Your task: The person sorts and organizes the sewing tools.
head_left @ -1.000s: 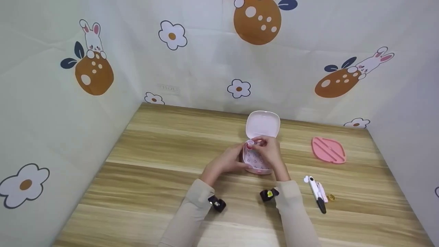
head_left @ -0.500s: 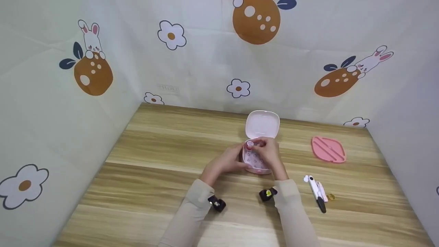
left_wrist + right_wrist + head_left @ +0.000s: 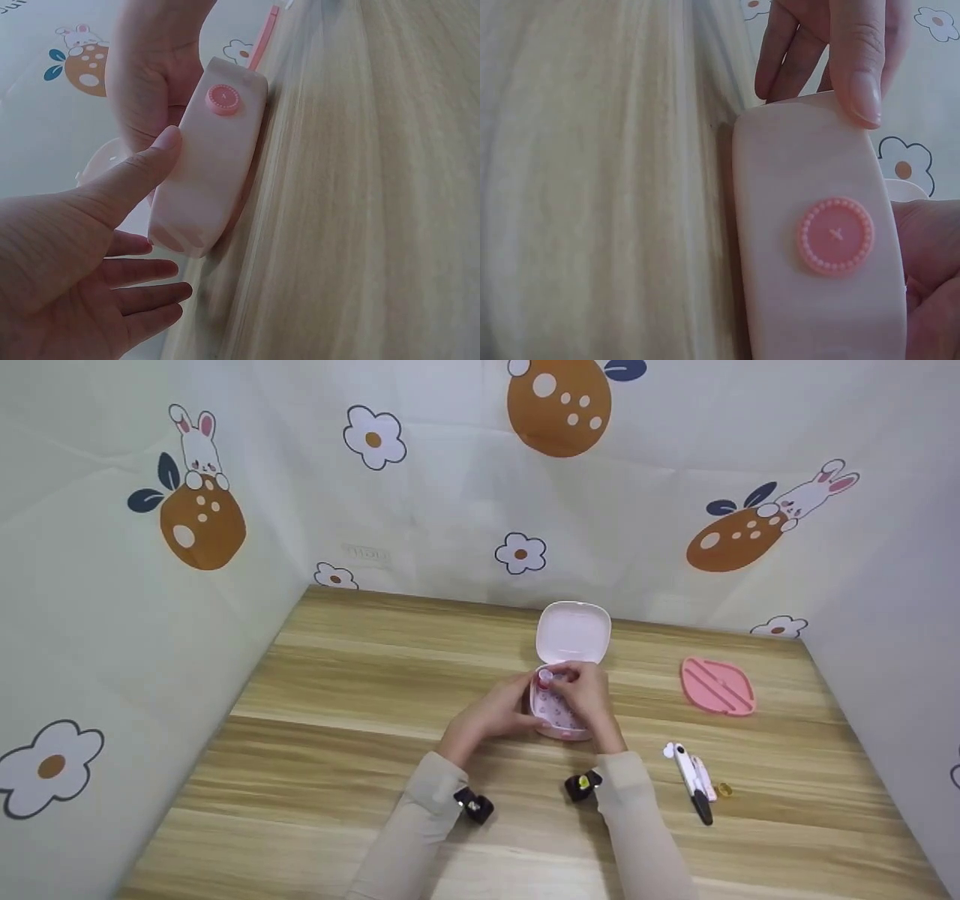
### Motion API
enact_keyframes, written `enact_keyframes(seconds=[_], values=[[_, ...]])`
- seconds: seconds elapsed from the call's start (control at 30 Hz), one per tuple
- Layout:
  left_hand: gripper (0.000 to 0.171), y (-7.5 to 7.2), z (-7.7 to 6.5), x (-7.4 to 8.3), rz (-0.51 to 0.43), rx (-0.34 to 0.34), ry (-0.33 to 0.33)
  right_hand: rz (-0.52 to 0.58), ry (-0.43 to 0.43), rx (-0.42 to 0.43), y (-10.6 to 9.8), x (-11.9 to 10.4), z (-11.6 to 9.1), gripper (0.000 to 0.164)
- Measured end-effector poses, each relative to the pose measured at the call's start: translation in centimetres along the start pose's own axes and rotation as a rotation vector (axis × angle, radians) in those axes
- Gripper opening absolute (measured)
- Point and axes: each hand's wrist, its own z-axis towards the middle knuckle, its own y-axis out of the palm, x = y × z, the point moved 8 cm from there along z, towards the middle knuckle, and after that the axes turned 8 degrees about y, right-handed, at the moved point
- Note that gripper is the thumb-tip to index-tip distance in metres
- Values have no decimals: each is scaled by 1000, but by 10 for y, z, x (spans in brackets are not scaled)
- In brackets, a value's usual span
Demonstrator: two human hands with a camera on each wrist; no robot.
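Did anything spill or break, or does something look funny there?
Nothing looks spilled or broken. The pink box sits open, and the slotted pink panel lies apart from it on the wooden table, but neither looks odd.

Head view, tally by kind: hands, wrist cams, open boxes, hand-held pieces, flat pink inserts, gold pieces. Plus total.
Left hand and right hand: 2
Wrist cams: 2
Open box: 1
Hand-held piece: 1
Flat pink insert: 1
Gold piece: 1
Total: 8
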Motion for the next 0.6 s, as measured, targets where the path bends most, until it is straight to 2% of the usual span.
enact_keyframes(seconds=[0.23, 0.6], values=[[87, 0, 0, -1, 8, -8, -16, -15, 12, 10, 1, 3, 0, 20], [89, 1, -2, -2, -23, -9, -16, -32, -22, -5, 0, 0, -1, 21]])
